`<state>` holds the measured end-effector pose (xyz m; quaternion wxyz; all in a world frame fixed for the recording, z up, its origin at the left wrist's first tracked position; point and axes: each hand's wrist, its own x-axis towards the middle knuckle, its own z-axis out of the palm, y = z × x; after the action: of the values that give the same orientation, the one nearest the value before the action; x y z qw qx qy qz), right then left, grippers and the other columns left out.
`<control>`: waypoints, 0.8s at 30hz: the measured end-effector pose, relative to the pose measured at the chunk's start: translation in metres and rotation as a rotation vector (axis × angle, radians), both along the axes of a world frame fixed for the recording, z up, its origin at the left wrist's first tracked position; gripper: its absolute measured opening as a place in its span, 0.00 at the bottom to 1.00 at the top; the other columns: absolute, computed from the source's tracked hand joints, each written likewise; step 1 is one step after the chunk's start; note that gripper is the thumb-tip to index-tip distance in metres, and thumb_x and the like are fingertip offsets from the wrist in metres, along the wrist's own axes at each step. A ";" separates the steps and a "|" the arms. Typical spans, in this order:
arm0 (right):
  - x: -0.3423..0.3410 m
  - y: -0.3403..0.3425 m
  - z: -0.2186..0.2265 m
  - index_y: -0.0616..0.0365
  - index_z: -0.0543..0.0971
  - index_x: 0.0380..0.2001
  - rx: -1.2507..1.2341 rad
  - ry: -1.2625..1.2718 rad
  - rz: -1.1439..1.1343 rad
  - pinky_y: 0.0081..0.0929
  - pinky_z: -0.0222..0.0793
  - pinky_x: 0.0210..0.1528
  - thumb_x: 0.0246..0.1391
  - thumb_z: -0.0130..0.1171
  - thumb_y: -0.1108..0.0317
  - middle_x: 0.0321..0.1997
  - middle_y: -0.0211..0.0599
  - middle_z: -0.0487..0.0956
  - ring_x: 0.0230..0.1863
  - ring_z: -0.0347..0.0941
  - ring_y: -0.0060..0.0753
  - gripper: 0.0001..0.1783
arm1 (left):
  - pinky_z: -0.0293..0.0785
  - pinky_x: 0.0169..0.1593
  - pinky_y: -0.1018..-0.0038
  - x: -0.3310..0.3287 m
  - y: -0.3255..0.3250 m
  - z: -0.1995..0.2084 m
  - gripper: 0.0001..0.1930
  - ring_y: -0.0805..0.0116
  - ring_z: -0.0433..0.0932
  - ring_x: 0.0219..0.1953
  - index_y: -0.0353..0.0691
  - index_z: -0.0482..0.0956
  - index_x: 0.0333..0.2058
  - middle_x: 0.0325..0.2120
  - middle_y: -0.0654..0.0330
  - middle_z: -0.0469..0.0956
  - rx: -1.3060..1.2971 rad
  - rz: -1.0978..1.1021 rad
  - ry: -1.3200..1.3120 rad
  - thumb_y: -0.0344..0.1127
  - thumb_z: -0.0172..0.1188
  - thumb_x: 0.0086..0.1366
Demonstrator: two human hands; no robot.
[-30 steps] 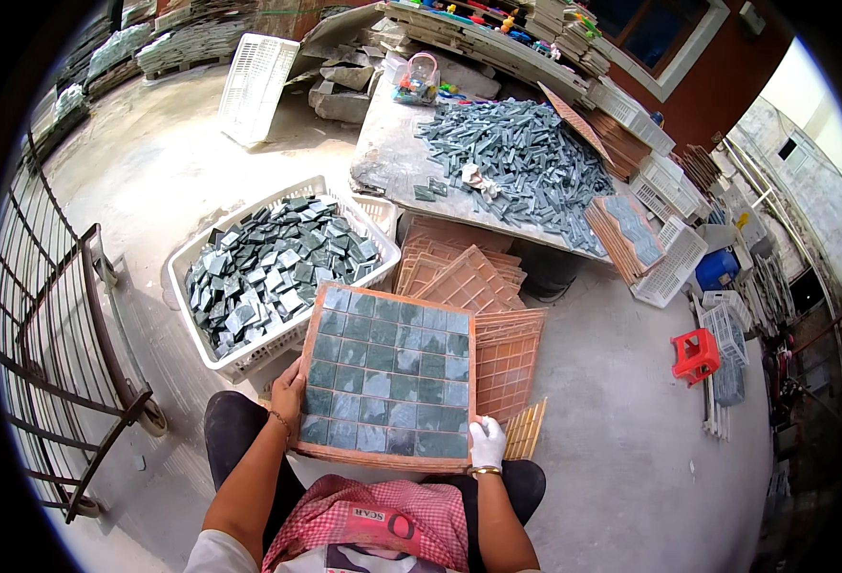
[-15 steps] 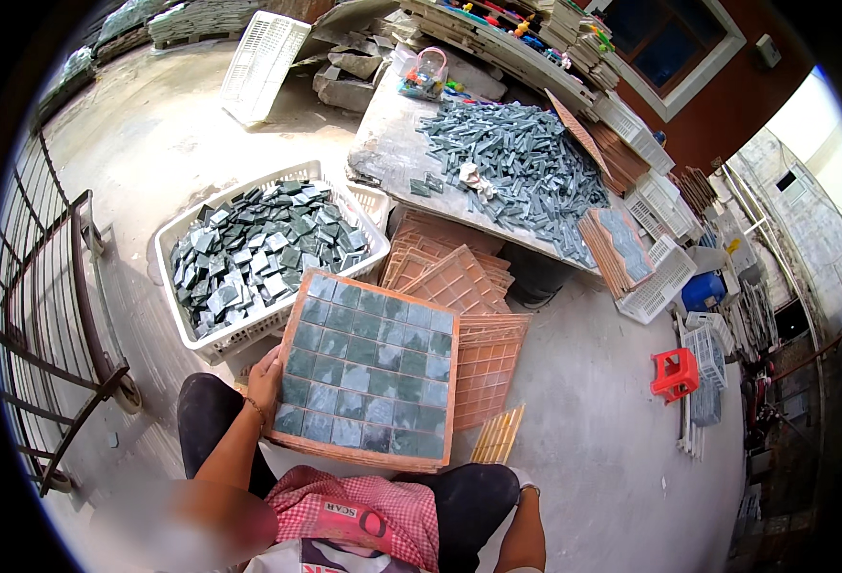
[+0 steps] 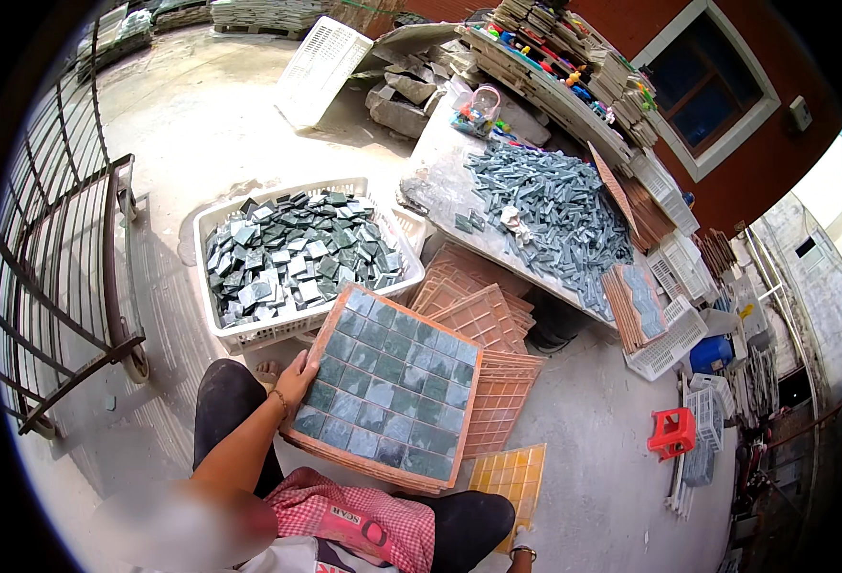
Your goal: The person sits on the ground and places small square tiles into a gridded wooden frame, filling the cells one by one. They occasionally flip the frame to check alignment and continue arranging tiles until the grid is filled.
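On my lap rests a stack of terracotta-coloured trays, the top tray (image 3: 383, 392) filled with square green and grey stone tiles in rows. My left hand (image 3: 296, 378) is closed on its left edge. Beyond my right knee, my right hand (image 3: 524, 539) grips the lower edge of a yellow grid tray (image 3: 511, 475); my knee covers part of that tray, and the fingers show only in part. Just past the lap stack stands a white plastic crate (image 3: 213, 286) heaped with loose square tiles (image 3: 297, 253).
Empty terracotta grid trays (image 3: 497, 392) are piled behind the lap stack. A stone-topped table (image 3: 440, 177) bears a heap of narrow stone strips (image 3: 559, 210). A metal rail gate (image 3: 120, 267) stands left; a red stool (image 3: 671, 433) and crates (image 3: 705, 415) are at right.
My right hand has reached the yellow tray, which now shows more of its face beside my knee. My left hand stays on the tile-filled tray. The whole view has shifted.
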<state>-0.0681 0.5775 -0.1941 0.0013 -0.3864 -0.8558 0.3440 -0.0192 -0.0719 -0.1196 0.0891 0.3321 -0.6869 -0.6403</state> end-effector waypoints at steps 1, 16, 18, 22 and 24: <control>-0.007 -0.050 0.093 0.61 0.77 0.29 0.271 -0.045 0.434 0.32 0.64 0.19 0.39 0.57 0.70 0.17 0.35 0.72 0.19 0.68 0.24 0.10 | 0.57 0.57 0.73 0.021 -0.014 -0.037 0.34 0.59 0.65 0.55 0.28 0.60 0.54 0.51 0.47 0.66 -0.032 0.067 0.018 0.54 0.49 0.60; -0.073 -0.083 0.241 0.67 0.57 0.57 -0.976 0.837 0.507 0.43 0.63 0.52 0.51 0.50 0.61 0.55 0.49 0.65 0.52 0.65 0.49 0.33 | 0.65 0.46 0.72 -0.016 0.007 -0.018 0.33 0.66 0.72 0.40 0.29 0.69 0.44 0.37 0.53 0.74 0.085 -0.059 -0.011 0.59 0.48 0.58; -0.052 -0.125 0.230 0.66 0.57 0.57 -1.058 0.796 0.475 0.44 0.62 0.53 0.52 0.50 0.59 0.55 0.49 0.64 0.52 0.64 0.49 0.33 | 0.65 0.48 0.70 -0.016 0.010 0.007 0.35 0.60 0.72 0.44 0.30 0.68 0.46 0.40 0.48 0.74 0.083 -0.093 -0.037 0.60 0.49 0.56; -0.023 -0.230 0.221 0.69 0.48 0.59 -1.243 0.651 0.741 0.46 0.62 0.53 0.49 0.50 0.61 0.59 0.58 0.57 0.56 0.60 0.53 0.39 | 0.64 0.49 0.69 -0.019 0.011 -0.002 0.35 0.55 0.72 0.46 0.32 0.68 0.48 0.41 0.46 0.74 0.097 -0.038 0.021 0.61 0.48 0.56; -0.022 -0.261 0.209 0.71 0.51 0.57 -1.273 0.581 0.771 0.45 0.64 0.51 0.49 0.50 0.62 0.57 0.57 0.60 0.54 0.63 0.53 0.37 | 0.62 0.52 0.69 -0.017 0.006 -0.004 0.33 0.54 0.69 0.50 0.32 0.65 0.50 0.45 0.45 0.70 0.085 -0.041 0.098 0.58 0.44 0.60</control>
<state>-0.0901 0.3169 0.0146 -0.1157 0.1154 -0.5339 0.8296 -0.0362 -0.0655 -0.1235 0.0953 0.2896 -0.6606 -0.6861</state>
